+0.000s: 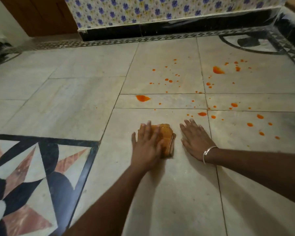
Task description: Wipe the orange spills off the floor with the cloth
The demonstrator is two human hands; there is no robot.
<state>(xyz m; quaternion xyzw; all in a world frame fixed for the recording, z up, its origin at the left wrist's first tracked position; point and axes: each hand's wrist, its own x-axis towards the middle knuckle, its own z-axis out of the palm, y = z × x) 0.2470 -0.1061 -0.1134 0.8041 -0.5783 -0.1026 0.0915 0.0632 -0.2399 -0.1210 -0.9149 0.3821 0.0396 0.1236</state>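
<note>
A folded orange-brown cloth (168,138) lies on the pale marble floor (85,92). My left hand (147,145) presses flat on its left part with straight fingers. My right hand (197,139) lies flat on the bare floor just right of the cloth, fingers spread, a silver bangle on the wrist. Orange spills dot the floor beyond the hands: a larger blob (142,98) ahead of the cloth, another blob (218,70) farther right, a small patch (202,114) near my right fingertips, and several droplets scattered to the right.
A dark-framed inlay panel (32,169) with black, pink and white shapes fills the floor at lower left. A black skirting (143,31) under a blue-flowered tiled wall runs along the back. A brown door (37,16) stands at the back left.
</note>
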